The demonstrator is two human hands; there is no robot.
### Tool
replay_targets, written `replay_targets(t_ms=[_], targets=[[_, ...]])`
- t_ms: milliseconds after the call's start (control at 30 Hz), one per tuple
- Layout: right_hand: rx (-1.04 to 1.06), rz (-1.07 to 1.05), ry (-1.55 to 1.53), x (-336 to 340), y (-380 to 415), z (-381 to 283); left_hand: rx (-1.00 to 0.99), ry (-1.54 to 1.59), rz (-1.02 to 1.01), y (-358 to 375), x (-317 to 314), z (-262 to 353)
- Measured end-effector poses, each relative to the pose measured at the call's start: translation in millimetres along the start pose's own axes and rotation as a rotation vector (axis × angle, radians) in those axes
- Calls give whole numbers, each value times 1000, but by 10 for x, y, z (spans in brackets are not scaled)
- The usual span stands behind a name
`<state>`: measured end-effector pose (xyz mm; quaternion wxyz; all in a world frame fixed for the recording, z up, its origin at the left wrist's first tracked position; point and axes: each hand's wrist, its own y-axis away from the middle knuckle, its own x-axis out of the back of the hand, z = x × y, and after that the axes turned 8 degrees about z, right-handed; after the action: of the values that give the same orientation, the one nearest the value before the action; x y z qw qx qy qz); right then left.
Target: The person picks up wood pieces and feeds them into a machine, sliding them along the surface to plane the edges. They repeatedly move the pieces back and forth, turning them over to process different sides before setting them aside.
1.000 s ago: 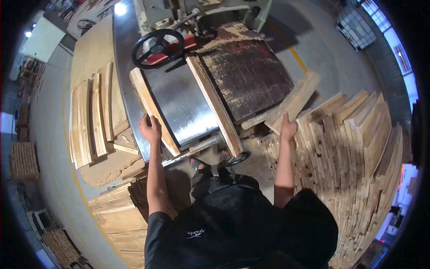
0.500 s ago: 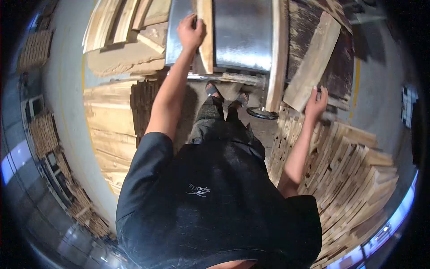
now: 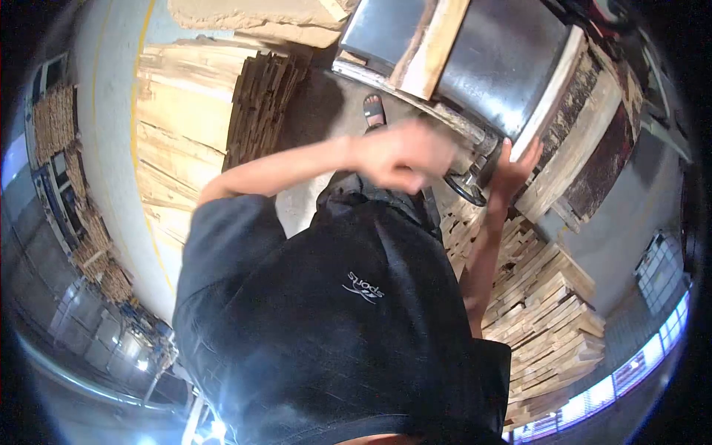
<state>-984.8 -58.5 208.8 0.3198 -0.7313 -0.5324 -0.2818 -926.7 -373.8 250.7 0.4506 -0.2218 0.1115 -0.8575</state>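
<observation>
My left hand (image 3: 408,157) is blurred over my lap, its fingers smeared, so whether it holds anything is unclear. My right hand (image 3: 514,172) has thumb and fingers spread against the near end of a long pale wood strip (image 3: 555,89). That strip lies along the right edge of a shiny metal tabletop (image 3: 497,67). Another board (image 3: 437,52), pale with a brown edge, lies across the metal, touched by neither hand. A black handwheel (image 3: 466,191) sits below the table edge, just left of my right wrist.
Wide boards are stacked on the left (image 3: 185,111), beside a darker stack (image 3: 259,104). Many short boards form a pile (image 3: 556,319) at lower right. A worn board (image 3: 578,152) lies right of the table. My sandalled foot (image 3: 374,111) is on the floor.
The view has turned, tilting the table. My left hand has left the board on the metal and come back toward my body. My right hand has moved from the worn board to the strip's end.
</observation>
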Motion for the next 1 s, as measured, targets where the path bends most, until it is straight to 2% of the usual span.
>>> replay_targets(t_ms=[67,133,167,267,300,333,367,400,467,500,533,567,600,633,667,700,733,767,800,833,867,900,933,967,1000], targets=[[-29,-10,16,5,-7,-1,227,152,-444,1015,-361,-215],[-38,-10,-82,28,16,-5,482,-131,-315,1818,-247,-710],[-11,-17,-72,26,-6,44,468,-153,-304,1943,-102,-913],[62,20,-8,-13,10,217,1215,-283,-392,2037,202,-1418],[48,22,1,2,8,207,1483,-292,-406,1908,174,-1281],[28,28,3,-4,12,178,1265,107,12,1775,111,-1024],[33,16,37,36,12,95,990,255,243,1705,-159,-1007],[66,27,28,25,9,148,920,224,70,1329,0,-575],[32,17,36,66,33,82,612,281,-288,1384,-146,-693],[37,23,29,78,68,155,659,227,-458,1604,-261,-888],[-126,-22,-47,151,39,-221,963,106,-426,1720,-201,-904],[-62,36,-154,22,64,195,1076,-180,-494,2026,-147,-1335],[104,58,-118,-88,-33,469,1191,-477,-611,2299,-78,-1724],[178,96,-155,-121,-42,476,1307,-724,-748,2503,31,-2020],[249,102,64,-116,-51,513,1183,-932,-637,2302,315,-1811],[193,118,61,-79,-81,354,1121,-857,-626,2247,512,-1778],[141,114,72,-38,-61,198,1057,-740,-159,2090,612,-1446],[179,138,151,-64,-67,272,1112,-399,141,1740,808,-1016],[214,163,230,-81,-75,317,808,-349,298,1767,790,-1155],[237,174,250,-110,-132,266,717,-480,302,1555,894,-915],[265,166,237,-172,-167,125,398,-631,390,1381,962,-736],[294,157,222,-237,-218,13,157,-652,454,1169,1027,-608],[332,136,203,-306,-271,-106,144,-653,468,1017,1021,-605],[377,107,180,-394,-318,-243,-10,-688,597,785,1064,-438],[423,69,154,-497,-364,-383,-74,-720,717,581,1040,-423]])
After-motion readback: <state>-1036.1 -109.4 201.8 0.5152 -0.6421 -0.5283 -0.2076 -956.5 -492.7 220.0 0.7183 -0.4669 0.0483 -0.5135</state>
